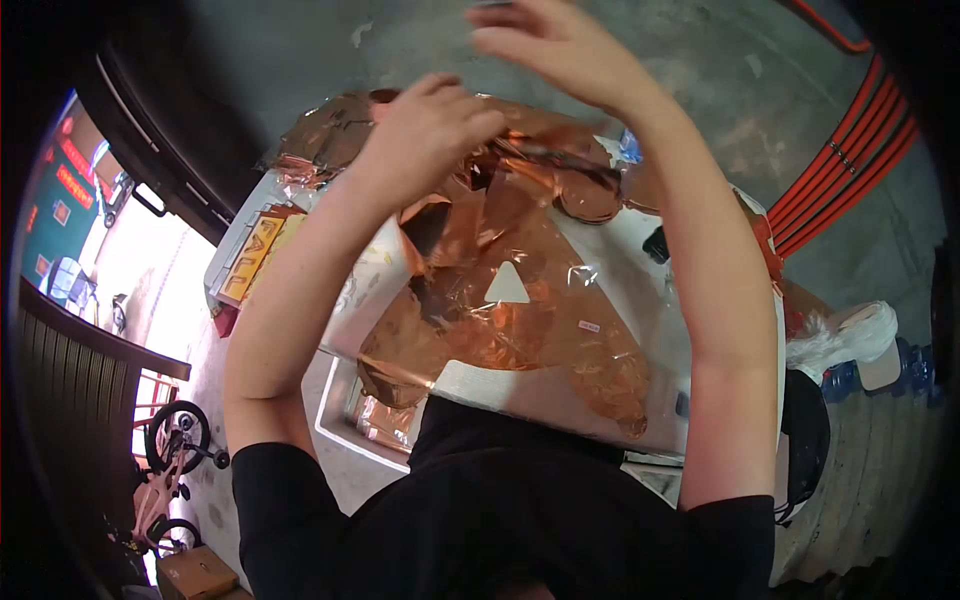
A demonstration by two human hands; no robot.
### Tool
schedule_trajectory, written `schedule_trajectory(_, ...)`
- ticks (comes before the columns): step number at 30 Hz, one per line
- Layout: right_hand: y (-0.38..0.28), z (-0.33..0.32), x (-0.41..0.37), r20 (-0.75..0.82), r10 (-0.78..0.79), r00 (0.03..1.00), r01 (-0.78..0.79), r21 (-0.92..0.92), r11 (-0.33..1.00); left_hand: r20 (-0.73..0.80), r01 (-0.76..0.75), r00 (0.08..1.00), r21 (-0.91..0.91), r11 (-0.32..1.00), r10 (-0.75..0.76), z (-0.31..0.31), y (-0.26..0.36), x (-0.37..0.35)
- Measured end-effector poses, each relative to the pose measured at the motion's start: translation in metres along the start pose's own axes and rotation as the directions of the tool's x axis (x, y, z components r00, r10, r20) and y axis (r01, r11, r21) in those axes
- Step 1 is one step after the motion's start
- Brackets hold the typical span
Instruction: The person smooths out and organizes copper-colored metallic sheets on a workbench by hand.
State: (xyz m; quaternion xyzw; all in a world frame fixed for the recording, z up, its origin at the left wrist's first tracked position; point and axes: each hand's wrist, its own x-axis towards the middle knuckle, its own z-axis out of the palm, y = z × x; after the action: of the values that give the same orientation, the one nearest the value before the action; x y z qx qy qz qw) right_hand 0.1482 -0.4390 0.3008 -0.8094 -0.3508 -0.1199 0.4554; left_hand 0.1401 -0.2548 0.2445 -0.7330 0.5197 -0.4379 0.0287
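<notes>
Copper-coloured shiny foil, which looks like a flat foil balloon (590,310), spreads over the white table (660,410). A white triangle (508,284) shows in its middle, and a small pale label (589,326) lies to the right. My left hand (435,125) is above the foil's far part with its fingers curled; the foil beneath is crumpled and blurred, and whatever the fingers hold is hidden. Farther out, beyond the table's far edge, my right hand (550,45) is raised with bent fingers. Something dark shows at its fingertips, too cut off to name.
Yellow packets (250,258) with large letters lie at the table's left. More crumpled foil (325,135) is at the far left corner. A white plastic bag (850,335) and blue water bottles (905,370) stand right. A bicycle (175,460) is at lower left, red pipes (840,155) at right.
</notes>
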Motion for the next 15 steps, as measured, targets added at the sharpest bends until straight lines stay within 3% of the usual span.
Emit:
schedule_trajectory(2,0.016,-0.015,-0.018,-0.12,-0.031,0.992,0.071,0.34,0.938,0.004,0.097,0.995,0.0,0.995,-0.097,-0.013,-0.017,-0.011)
schedule_trajectory(3,0.03,-0.02,-0.029,-0.116,-0.035,0.993,0.073,0.346,0.935,-0.015,0.133,0.991,-0.02,0.991,-0.133,-0.017,-0.026,-0.016)
schedule_trajectory(5,0.064,-0.025,-0.052,-0.314,-0.022,0.949,0.141,0.361,0.922,-0.059,0.212,0.975,-0.033,0.977,-0.214,-0.029,-0.037,-0.018)
schedule_trajectory(7,0.098,-0.021,-0.072,-0.239,0.015,0.971,0.088,0.417,0.905,-0.104,0.285,0.951,-0.057,0.957,-0.29,-0.038,-0.044,-0.018)
schedule_trajectory(9,0.111,-0.008,-0.086,-0.164,0.054,0.985,0.029,0.468,0.883,-0.197,0.337,0.906,-0.197,0.921,-0.374,-0.044,-0.05,-0.017)
schedule_trajectory(11,0.109,0.009,-0.095,-0.127,0.181,0.975,-0.092,0.512,0.854,-0.129,0.426,0.853,-0.385,0.819,-0.505,-0.049,-0.059,-0.023)
schedule_trajectory(12,0.112,0.013,-0.094,-0.076,0.222,0.972,-0.183,0.344,0.921,-0.118,0.475,0.818,-0.413,0.777,-0.562,-0.05,-0.068,-0.029)
schedule_trajectory(14,0.117,0.024,-0.088,-0.099,0.191,0.977,-0.158,0.269,0.95,-0.087,0.504,0.752,-0.562,0.656,-0.653,-0.05,-0.092,-0.044)
schedule_trajectory(15,0.12,0.03,-0.084,-0.119,0.158,0.98,-0.134,0.186,0.973,-0.099,0.495,0.787,-0.489,0.718,-0.609,-0.053,-0.109,-0.051)
